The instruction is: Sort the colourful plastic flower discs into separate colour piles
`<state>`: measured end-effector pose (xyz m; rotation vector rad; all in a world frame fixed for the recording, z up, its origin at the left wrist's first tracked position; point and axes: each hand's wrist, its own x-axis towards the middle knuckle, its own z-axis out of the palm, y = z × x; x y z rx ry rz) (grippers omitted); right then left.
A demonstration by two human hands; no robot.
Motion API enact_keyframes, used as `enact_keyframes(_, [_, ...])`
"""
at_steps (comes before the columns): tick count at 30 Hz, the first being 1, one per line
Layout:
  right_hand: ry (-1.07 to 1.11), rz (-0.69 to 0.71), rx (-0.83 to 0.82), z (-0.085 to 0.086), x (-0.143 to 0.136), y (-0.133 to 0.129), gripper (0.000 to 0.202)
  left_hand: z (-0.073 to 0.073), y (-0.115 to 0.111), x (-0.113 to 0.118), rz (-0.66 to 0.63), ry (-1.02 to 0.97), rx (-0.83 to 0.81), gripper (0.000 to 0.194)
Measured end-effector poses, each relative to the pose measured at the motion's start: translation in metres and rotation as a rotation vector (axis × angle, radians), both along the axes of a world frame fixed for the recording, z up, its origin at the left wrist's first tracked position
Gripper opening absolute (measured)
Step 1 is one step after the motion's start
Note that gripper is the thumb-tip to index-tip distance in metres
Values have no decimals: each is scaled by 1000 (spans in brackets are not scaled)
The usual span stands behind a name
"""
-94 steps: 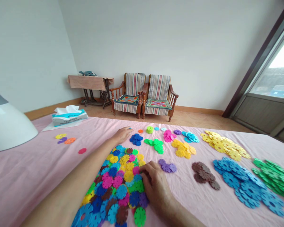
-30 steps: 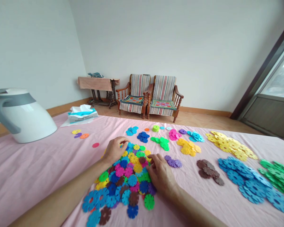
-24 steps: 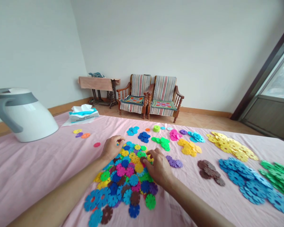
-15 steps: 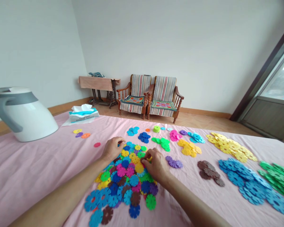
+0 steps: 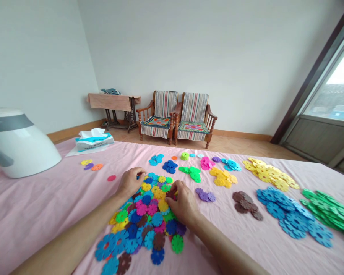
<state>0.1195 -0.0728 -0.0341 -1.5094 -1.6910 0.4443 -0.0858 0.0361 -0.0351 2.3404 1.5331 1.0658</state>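
A mixed heap of notched plastic snowflake discs (image 5: 149,219) in many colours lies on the pink cloth in front of me. At its far left edge my left hand (image 5: 131,182) has its fingers curled together; whatever they may hold is hidden. My right hand (image 5: 184,200) is over the heap's right side, thumb and fingers closed on a brown snowflake disc (image 5: 171,196). Just right of that hand lies a small group of purple discs (image 5: 205,195). A brown pile (image 5: 246,205) sits farther right.
Single-colour piles spread across the right: yellow (image 5: 271,173), blue (image 5: 294,215) and green (image 5: 329,210). Smaller groups line the back, including dark blue discs (image 5: 170,166). A white jug (image 5: 31,149) and a tissue pack (image 5: 94,140) stand at the left. Two wooden chairs (image 5: 195,131) are beyond the table.
My view has turned slightly right, so everything appears shifted left. Both hands keep nearly the same places at the heap. The brown disc shows more plainly in my right hand's fingers.
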Motion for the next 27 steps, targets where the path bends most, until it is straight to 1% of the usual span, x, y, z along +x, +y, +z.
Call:
enact_keyframes(2, [61, -8, 24, 0, -2, -1, 15, 0, 0, 0, 0, 3, 8, 21])
enact_keyframes(4, [118, 1, 40, 5, 0, -4, 11, 0, 0, 0, -1, 7, 12, 21])
enact_keyframes(6, [161, 23, 43, 15, 12, -9, 10, 0, -1, 0, -1, 10, 9, 21])
enact_keyframes(7, [169, 29, 36, 21, 22, -12, 9, 1, -1, 0, -3, 12, 8, 21])
enact_keyframes(9, [155, 24, 1, 32, 52, -20, 7, 1, -1, 0, -6, 16, 5, 21])
enact_keyframes(11, [120, 50, -86, 39, 91, -28, 4, 1, -1, 0, -6, 21, 6, 21])
enact_keyframes(13, [145, 61, -160, 41, 131, -35, 6, 0, 0, 0, -6, 25, 8, 22])
enact_keyframes(14, [190, 66, -235, 40, 149, -39, 6, 0, 1, 0, -7, 26, 10, 22])
enact_keyframes(15, [200, 61, -274, 38, 165, -42, 6, -1, 2, 0, -9, 27, 11, 22])
enact_keyframes(17, [170, 75, -363, 35, 190, -48, 7, -3, 3, -1, -6, 25, 8, 22])
enact_keyframes(20, [22, 73, -418, 33, 211, -52, 9, -5, 5, -2, 1, 24, 4, 22])
enact_keyframes(22, [-38, 8, -399, 32, 217, -50, 13, -5, 5, -2, 2, 29, 6, 23])
enact_keyframes(23, [-58, -47, -373, 31, 220, -48, 16, -5, 5, -3, 2, 31, 8, 23])
enact_keyframes(25, [-137, -179, -289, 26, 222, -42, 23, -5, 5, -3, 3, 31, 8, 23])
enact_keyframes(27, [-277, -328, -201, 20, 220, -38, 29, -4, 5, -3, 3, 31, 6, 23])
